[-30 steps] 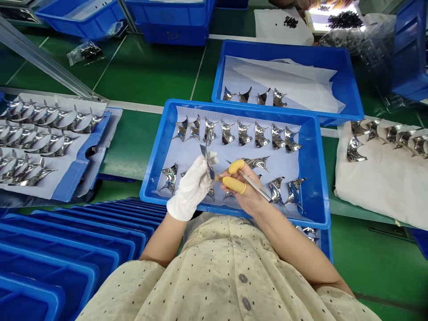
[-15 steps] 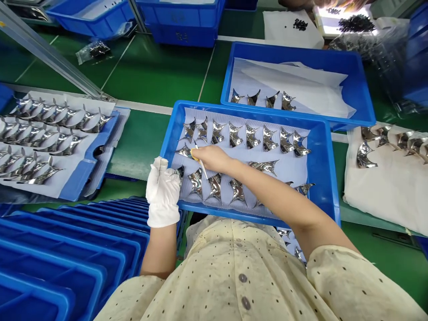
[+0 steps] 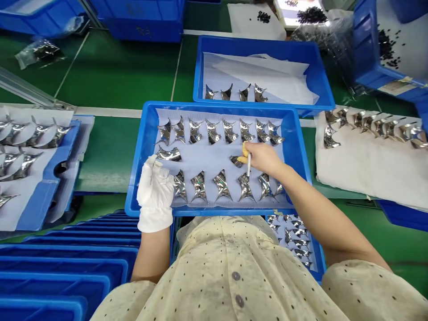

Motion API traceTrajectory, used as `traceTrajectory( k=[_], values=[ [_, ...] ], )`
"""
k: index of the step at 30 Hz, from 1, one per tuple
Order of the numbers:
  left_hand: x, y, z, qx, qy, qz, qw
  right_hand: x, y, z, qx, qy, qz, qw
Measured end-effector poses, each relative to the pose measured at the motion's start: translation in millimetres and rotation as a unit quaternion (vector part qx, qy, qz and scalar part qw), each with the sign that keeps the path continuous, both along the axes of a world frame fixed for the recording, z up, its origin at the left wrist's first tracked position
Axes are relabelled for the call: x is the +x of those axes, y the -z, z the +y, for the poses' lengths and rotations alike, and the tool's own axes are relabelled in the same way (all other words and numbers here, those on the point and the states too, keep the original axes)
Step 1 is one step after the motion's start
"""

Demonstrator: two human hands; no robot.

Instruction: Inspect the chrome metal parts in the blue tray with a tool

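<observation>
The right hand (image 3: 264, 156), its fingertips capped in yellow, has been moved from the left end of the near blue plastic tray (image 3: 134, 165) towards its right side. There, a shiny curved metal piece (image 3: 236, 161) is touched at the middle of the tray; whether it is gripped or only steadied cannot be told. A slim white pen-like tool (image 3: 248, 165) is clasped in the same hand. The working reach is thus centred on that piece, while a similar silver metal piece (image 3: 169, 154) is left lying at the left end of the middle row.

The white-gloved left hand (image 3: 155, 187) is held half-curled over the left rim, close beside that second piece; whether anything is held in it cannot be told.

The most open room is offered by the white liner (image 3: 203, 149) between the two middle pieces. Movement is bounded above by a row of upright metal pieces (image 3: 212, 131) and below by a nearer row of metal pieces (image 3: 222, 183). Little slack is given at the far rim, where the far blue tray (image 3: 321, 76) is set close against it. Beyond the left rim, a stretch of green bench (image 3: 107, 151) is left bare.
</observation>
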State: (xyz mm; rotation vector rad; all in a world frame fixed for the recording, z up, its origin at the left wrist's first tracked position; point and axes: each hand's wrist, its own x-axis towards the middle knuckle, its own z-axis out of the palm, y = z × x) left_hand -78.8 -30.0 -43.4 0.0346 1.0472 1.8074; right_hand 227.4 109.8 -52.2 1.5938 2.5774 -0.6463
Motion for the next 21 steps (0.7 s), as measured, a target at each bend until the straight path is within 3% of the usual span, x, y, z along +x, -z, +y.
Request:
traceTrajectory(
  k=[4,8,11,13,14,18,19,21],
  values=[
    [30.2,-8.5,8.5,0.019,0.070,0.066,0.995,38.6,9.6,-13.5,-0.008,0.094,-0.069,0.993],
    [58.8,-15.0,12.7,0.038,0.165,0.157,0.973,36.2,25.6,-20.8,-0.041,0.105,-0.067,0.991],
    [74.5,-14.1,13.0,0.027,0.238,0.243,0.940,28.3,26.6,-22.3,-0.024,0.120,-0.040,0.992],
    [83.4,-12.0,13.9,0.031,0.262,0.360,0.895,23.9,16.3,-24.8,-0.015,0.133,-0.003,0.991],
    [87.8,-10.9,14.9,0.045,0.269,0.436,0.857,21.3,8.1,-27.2,-0.010,0.138,0.020,0.990],
    [104.7,-6.9,21.7,0.088,0.275,0.683,0.671,2.8,-33.7,-45.2,0.006,0.108,0.088,0.990],
    [107.3,-5.6,23.3,0.087,0.271,0.709,0.645,-3.3,-43.2,-50.8,0.004,0.092,0.102,0.990],
    [108.5,-2.6,25.5,0.085,0.261,0.729,0.627,-14.2,-57.7,-61.4,-0.008,0.072,0.154,0.985]
  ],
)
